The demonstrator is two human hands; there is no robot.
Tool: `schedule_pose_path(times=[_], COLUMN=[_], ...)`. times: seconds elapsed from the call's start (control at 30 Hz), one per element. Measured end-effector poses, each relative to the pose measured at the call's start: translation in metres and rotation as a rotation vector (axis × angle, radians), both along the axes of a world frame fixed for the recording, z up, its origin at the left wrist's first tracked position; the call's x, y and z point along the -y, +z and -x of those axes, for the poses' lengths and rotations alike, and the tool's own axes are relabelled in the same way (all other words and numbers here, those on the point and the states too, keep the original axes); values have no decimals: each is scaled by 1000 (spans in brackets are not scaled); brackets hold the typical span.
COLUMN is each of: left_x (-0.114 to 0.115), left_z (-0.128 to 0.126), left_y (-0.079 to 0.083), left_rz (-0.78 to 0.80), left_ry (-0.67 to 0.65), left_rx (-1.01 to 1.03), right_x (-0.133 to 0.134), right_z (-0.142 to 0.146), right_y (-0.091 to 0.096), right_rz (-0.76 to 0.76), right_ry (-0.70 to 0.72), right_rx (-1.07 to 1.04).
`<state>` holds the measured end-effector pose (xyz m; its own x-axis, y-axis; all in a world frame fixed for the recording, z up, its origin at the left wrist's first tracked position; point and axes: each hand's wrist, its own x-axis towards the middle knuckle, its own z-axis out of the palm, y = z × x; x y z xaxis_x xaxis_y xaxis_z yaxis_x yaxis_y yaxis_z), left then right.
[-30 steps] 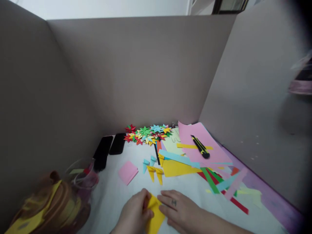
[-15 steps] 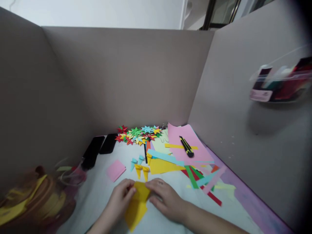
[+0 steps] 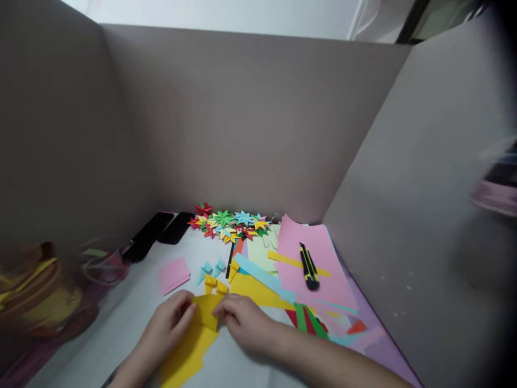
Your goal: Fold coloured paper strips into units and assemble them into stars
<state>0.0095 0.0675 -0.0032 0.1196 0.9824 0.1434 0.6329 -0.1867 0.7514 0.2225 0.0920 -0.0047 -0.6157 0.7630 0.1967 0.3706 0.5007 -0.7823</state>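
Both hands work a yellow paper strip (image 3: pixel 189 345) lying on the white table. My left hand (image 3: pixel 163 327) pinches its folded upper end from the left. My right hand (image 3: pixel 244 323) presses and pinches the same fold from the right, fingers curled on the paper. The fold itself sits between the fingertips. Just beyond the hands lie small folded yellow points (image 3: pixel 214 283) and light blue points (image 3: pixel 212 268).
A row of coloured paper stars (image 3: pixel 228 223) lies by the back partition. A black-and-yellow utility knife (image 3: pixel 309 265) rests on pink sheets (image 3: pixel 315 264) amid coloured strips. A pink pad (image 3: pixel 173 274), two black phones (image 3: pixel 159 231) and a blurred container (image 3: pixel 44 293) stand left. Grey partitions enclose the desk.
The view has swung about, leftward and down. Both hands stay on the yellow paper, and more of its lower end now shows trailing toward me.
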Motion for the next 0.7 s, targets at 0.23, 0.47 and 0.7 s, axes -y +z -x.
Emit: schedule_pose_path(times=[0.23, 0.47, 0.7], left_x=[-4, 11, 24], left_z=[24, 14, 7], left_y=[5, 15, 18], left_rz=[-24, -38, 1], left_ry=[-25, -57, -58], left_rx=[-186, -40, 236], right_x=[-5, 18, 44], right_z=[8, 9, 13], right_y=[0, 11, 16], right_rz=[-118, -199, -322], right_ry=[313, 275, 67], right_rx=[98, 101, 7])
